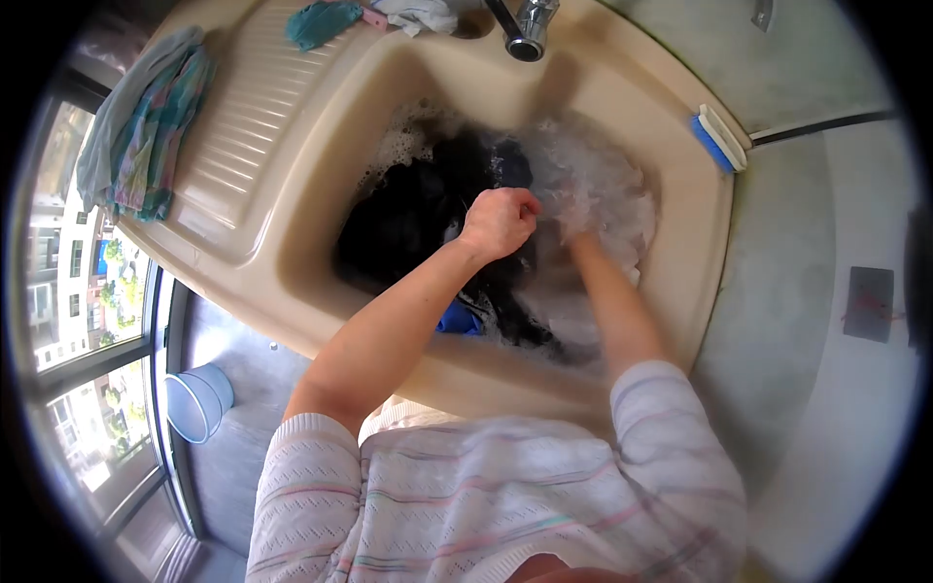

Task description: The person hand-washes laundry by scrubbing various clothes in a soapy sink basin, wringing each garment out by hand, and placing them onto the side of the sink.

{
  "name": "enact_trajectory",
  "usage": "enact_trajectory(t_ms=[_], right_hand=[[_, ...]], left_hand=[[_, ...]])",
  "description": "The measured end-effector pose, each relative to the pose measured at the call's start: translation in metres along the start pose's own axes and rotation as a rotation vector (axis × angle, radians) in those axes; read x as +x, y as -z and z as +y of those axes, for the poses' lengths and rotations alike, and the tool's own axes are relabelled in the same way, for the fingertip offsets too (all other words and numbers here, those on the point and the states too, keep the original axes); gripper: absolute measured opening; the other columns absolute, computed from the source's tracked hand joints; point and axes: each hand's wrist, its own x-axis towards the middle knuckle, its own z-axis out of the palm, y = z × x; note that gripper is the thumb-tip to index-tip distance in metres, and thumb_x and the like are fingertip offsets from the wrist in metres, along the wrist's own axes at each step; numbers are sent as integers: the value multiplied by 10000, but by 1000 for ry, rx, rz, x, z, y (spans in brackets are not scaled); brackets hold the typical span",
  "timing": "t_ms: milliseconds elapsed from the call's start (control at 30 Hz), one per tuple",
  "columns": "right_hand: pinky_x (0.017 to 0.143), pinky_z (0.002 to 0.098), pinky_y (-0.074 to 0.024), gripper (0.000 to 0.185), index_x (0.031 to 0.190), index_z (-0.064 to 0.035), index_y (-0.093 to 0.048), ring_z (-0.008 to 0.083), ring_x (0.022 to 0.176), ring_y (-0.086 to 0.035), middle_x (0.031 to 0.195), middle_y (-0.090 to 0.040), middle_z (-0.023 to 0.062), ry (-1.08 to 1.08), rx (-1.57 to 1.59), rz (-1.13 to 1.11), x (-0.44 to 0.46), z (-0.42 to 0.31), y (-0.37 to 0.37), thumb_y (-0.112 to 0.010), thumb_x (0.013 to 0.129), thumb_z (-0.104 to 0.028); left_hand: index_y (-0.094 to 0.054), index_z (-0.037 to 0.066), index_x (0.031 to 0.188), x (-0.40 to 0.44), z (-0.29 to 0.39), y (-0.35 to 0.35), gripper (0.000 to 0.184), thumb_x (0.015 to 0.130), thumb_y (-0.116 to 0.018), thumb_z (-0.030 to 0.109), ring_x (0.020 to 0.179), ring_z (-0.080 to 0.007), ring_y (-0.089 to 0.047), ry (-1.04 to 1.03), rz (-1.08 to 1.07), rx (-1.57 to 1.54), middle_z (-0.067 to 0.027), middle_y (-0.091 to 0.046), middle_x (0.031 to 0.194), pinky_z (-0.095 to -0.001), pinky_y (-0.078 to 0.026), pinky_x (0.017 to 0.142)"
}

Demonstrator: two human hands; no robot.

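My left hand [501, 223] is closed in a fist above the soapy water, over the dark clothes; whatever its fingers hold, if anything, is too hidden to name. My right hand [580, 231] reaches into the foamy water at the right of the basin, its fingers hidden by water and blur. Black cloth [394, 219] lies soaked in the left half of the beige sink [316, 175]. Pale, whitish cloth [622, 209] floats around my right hand. A bit of blue fabric [459, 319] shows beside my left forearm.
A faucet [526, 34] hangs over the sink's far edge. The ribbed washboard [243, 126] has damp cloths [155, 136] at its left edge and a teal cloth [323, 23] at the top. A blue brush [717, 141] rests on the right rim. A bucket [199, 401] stands lower left.
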Motion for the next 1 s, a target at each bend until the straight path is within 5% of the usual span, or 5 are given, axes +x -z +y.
enact_trajectory(t_ms=[167, 333, 633, 800, 1000], right_hand=[[832, 378, -436, 362, 1057, -61, -555, 287, 945, -573, 1013, -600, 144, -421, 310, -402, 32, -15, 139, -605, 702, -106], [794, 284, -452, 480, 1076, 30, -544, 163, 869, -565, 974, -604, 83, -292, 1133, 5, 51, 72, 322, -618, 605, 84], [858, 279, -426, 377, 1120, 24, -516, 186, 940, -578, 1037, -595, 109, -99, 732, 302, 67, 257, 646, -583, 769, -94], [847, 257, -422, 537, 1186, 16, -486, 126, 933, -551, 990, -603, 55, -72, 763, 246, 50, 127, 589, -642, 673, -8], [855, 298, -433, 634, 1190, -15, -489, 203, 987, -559, 1093, -584, 123, -139, 655, -74, 53, 64, 312, -661, 580, -7]], left_hand=[[-656, 74, 858, 0, -5, 1, 195, 692, -567, 125, 708, -240, -611, -45, 24, 88, -99, -631, 716, -326, -481, 686], [-666, 122, 874, 4, -2, 7, 200, 708, -556, 142, 899, -277, -585, 18, -54, 117, -100, -637, 912, -355, -468, 792], [-671, 116, 845, 6, -10, 8, 198, 680, -564, 134, 830, -260, -604, 2, -41, 90, -97, -642, 846, -343, -478, 757], [-662, 75, 841, 7, -15, 5, 199, 675, -576, 142, 760, -246, -621, -83, 24, 119, -108, -644, 775, -328, -485, 720], [-675, 141, 849, 4, -8, 9, 208, 680, -555, 125, 893, -263, -594, 44, -61, 72, -93, -642, 897, -350, -472, 792]])
